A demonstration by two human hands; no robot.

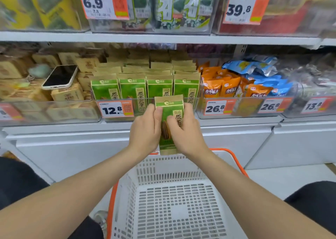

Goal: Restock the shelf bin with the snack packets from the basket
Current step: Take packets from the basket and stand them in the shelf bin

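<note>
A green and tan snack packet [170,109] stands upright in front of the clear shelf bin [197,106], held between both hands. My left hand [145,129] grips its left edge with the thumb on the front. My right hand [187,131] grips its right side, thumb across the front. The packet's top reaches the bin's front rim. Inside the bin stand rows of matching green packets [132,89]. Below my arms sits the white basket [174,168] with an orange rim; no packets show on its slotted floor.
A phone [61,77] lies on tan boxes in the bin to the left. Orange packets [221,88] and blue packets [254,68] fill the bin to the right. Price tags hang on the bin fronts. An upper shelf [145,38] overhangs the bins.
</note>
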